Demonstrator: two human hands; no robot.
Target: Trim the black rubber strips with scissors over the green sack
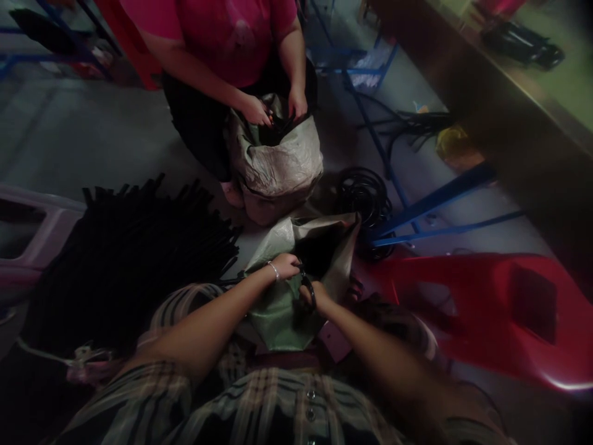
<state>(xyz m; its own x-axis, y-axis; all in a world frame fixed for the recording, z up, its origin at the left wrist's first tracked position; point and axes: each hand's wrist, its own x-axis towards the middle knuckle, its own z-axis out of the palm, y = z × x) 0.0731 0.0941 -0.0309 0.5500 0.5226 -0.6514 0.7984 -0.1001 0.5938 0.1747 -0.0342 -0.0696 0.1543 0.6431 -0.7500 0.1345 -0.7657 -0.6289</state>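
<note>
A pale green woven sack (282, 321) stands open-mouthed between my knees, its inside dark. My left hand (286, 266) is over the near side of the sack's mouth, fingers closed on the upper end of a black looped piece (310, 292). Just below and to the right, my right hand (315, 295) is closed around the lower part of this loop. Dim light hides whether the loop is a tool handle or a bent strip. Both hands are close together above the sack.
Opposite, a person in a pink shirt (231, 43) works with both hands in another sack (278, 167). Black strips (139, 247) are heaped at left. Black coils (364, 194), a blue metal frame (435, 201) and a red stool (486, 309) lie right, below a table (532, 93).
</note>
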